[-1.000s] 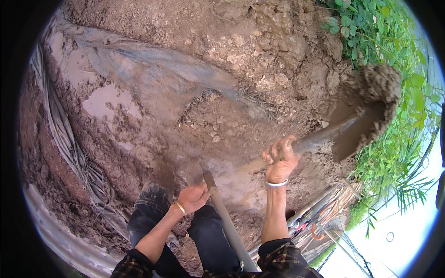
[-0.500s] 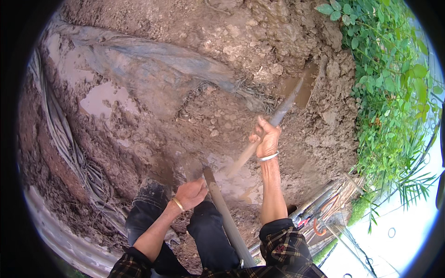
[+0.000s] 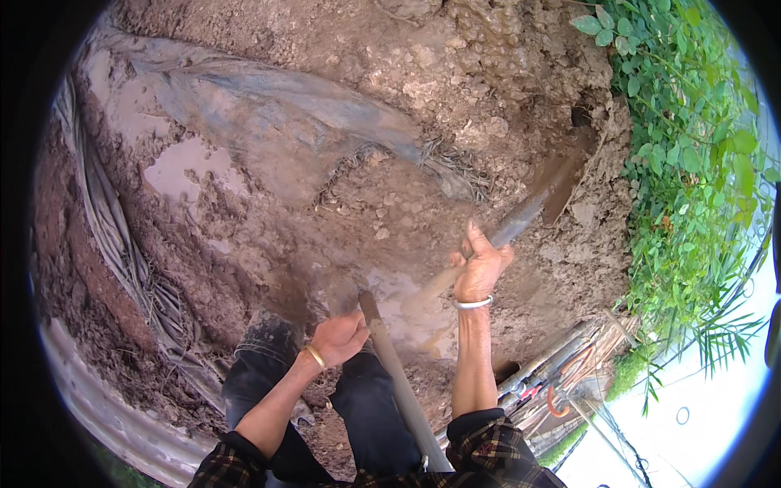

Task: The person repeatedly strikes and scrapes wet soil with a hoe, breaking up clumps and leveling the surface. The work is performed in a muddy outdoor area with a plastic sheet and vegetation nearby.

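Note:
My right hand [image 3: 482,272], with a white bangle at the wrist, is closed around a long tool with a pale wooden part and a grey metal part [image 3: 521,218]. Its grey end points into a narrow water-filled trench [image 3: 565,183]; the pale end is smeared by motion over a puddle. My left hand [image 3: 338,337], wearing a gold-coloured bangle, is in a fist above my knees, beside the top of a thick pole [image 3: 399,374]. Whatever that fist may hold is hidden. The pole slants down past my right leg.
A muddy grey cloth sheet [image 3: 317,114] lies across wet soil, and a folded strip [image 3: 106,211] runs down the left. Leafy plants [image 3: 667,146] edge the right side. Pipes and sticks [image 3: 561,366] lie at lower right, and a corrugated sheet [image 3: 106,390] curves at lower left.
My right hand has shifted slightly right and nearer to me, drawing the tool's grey end back toward the trench's near part. My left hand stays in nearly the same place.

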The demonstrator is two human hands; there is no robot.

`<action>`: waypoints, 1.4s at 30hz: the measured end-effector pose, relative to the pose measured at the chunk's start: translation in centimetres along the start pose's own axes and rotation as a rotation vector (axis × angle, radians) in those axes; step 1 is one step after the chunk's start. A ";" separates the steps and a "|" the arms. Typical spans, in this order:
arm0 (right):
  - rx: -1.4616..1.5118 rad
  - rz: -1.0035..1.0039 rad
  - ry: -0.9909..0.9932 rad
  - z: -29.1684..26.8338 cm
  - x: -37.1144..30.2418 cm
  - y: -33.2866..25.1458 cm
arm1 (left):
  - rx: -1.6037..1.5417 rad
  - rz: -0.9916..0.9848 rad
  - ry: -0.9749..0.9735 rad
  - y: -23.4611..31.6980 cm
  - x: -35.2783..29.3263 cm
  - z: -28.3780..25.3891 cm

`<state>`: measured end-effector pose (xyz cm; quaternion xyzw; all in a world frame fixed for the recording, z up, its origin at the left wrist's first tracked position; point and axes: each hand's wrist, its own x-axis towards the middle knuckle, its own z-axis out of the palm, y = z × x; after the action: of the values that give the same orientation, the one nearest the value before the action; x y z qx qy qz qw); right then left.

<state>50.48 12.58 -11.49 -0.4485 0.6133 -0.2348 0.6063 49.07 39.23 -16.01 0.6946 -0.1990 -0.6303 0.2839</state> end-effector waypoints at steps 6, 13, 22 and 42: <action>0.035 0.049 0.066 0.8 1.9 0.7 | -0.036 0.029 0.025 0.5 0.0 -0.3; 0.070 -0.018 0.117 0.9 1.7 -1.0 | -0.056 0.032 0.018 -0.2 -0.2 0.0; 0.019 -0.115 -0.120 -0.1 1.2 -3.6 | -0.050 0.035 0.025 0.1 0.2 -0.2; -0.030 0.021 -0.201 -1.6 3.5 -5.5 | -0.035 -0.038 0.013 -0.3 0.2 0.1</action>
<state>50.91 6.58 -8.58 -0.4724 0.5574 -0.1730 0.6605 48.99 39.28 -16.36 0.6973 -0.1730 -0.6343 0.2854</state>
